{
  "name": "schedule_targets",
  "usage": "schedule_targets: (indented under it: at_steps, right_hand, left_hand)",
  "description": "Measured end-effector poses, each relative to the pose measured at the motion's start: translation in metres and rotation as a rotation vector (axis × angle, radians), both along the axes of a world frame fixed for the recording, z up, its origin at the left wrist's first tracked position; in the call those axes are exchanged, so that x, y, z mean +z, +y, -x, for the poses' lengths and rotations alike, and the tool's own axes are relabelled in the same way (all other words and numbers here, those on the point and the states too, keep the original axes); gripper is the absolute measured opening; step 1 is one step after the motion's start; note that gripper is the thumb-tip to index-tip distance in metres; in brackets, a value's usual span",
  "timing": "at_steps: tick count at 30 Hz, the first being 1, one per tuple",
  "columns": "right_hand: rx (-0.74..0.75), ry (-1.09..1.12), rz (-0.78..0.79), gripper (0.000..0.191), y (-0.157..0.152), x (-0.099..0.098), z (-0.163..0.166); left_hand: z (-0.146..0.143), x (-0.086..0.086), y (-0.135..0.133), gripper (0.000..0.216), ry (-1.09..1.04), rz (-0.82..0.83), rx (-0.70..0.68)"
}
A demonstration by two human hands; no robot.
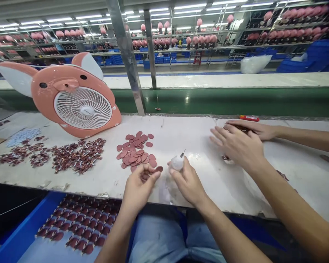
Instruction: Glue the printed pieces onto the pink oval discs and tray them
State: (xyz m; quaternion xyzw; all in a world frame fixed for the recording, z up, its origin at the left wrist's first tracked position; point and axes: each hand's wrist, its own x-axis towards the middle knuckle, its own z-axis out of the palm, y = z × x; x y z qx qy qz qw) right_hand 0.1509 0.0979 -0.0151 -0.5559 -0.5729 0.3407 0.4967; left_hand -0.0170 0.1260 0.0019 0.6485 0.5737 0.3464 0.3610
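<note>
Fingers (153,174) of left hand (138,186) curled, pinching one dark red oval plastic disc (158,169) at the fingertips, a few more of the same discs cupped in the palm. Right hand (188,182) clenched around small white round squeeze bottle (177,163), thin metal nozzle pointing up and right, just beside the pinched disc, not touching it as far as I can tell. Both hands low over the near edge of white scuffed worktable (181,138).

Loose pile of matching red oval discs (137,151) on the table just behind the left hand. Further left, scattered heap of dark red glossy small parts (71,157), and a patch of pale blue-white small pieces (22,136) near the far left. Pink pig-faced plastic desk fan with white grille (76,98) stands tilted behind those heaps. Blue tray (27,233) below table edge, rows of dark red oval parts (82,226) laid in it.

Co-worker's two hands (239,144) come in from the right, flat on the table, fingers spread, covering something dark; cannot tell what. Small red object (249,118) lies at the table's far edge, behind those hands.
</note>
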Motion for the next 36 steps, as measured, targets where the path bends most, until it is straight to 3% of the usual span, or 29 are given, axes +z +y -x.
schedule_targets:
  at_steps: [3, 8, 14, 17, 20, 22, 25, 29, 33, 36]
  right_hand:
    - [0.068, 0.202, 0.007, 0.024, -0.016, 0.007, -0.007]
    - [0.224, 0.412, 0.086, 0.033, -0.038, 0.018, -0.016]
    - [0.31, 0.558, 0.19, 0.039, -0.056, 0.017, -0.022]
    - [0.381, 0.593, 0.262, 0.039, -0.064, 0.019, -0.023]
    - [0.427, 0.578, 0.313, 0.036, -0.068, 0.019, -0.024]
    - [0.36, 0.536, 0.295, 0.037, -0.072, 0.016, -0.027]
    - [0.188, 0.433, 0.247, 0.042, -0.08, 0.011, -0.038]
    - [0.094, 0.267, 0.282, 0.044, -0.094, 0.008, -0.053]
    - [-0.017, 0.03, 0.182, 0.035, -0.104, 0.015, -0.058]
    - [-0.156, -0.02, 0.172, 0.03, -0.108, 0.022, -0.057]
  left_hand:
    - [-0.011, -0.003, -0.026, 0.028, -0.22, 0.105, -0.032]
    - [-0.027, -0.007, -0.063, 0.037, -0.661, 0.434, 0.017]
    - [-0.028, -0.001, -0.084, 0.039, -0.791, 0.7, -0.025]
    - [-0.027, -0.003, -0.089, 0.046, -0.9, 0.912, -0.118]
    - [-0.027, -0.013, -0.091, 0.043, -1.013, 1.008, -0.243]
    - [-0.028, -0.02, -0.093, 0.04, -1.105, 1.032, -0.259]
    - [-0.028, -0.026, -0.097, 0.038, -1.246, 1.042, -0.17]
    - [-0.028, -0.024, -0.102, 0.037, -1.363, 1.046, -0.034]
    - [-0.025, -0.02, -0.101, 0.035, -1.384, 1.003, 0.079]
    - [-0.023, -0.018, -0.099, 0.036, -1.393, 0.959, 0.112]
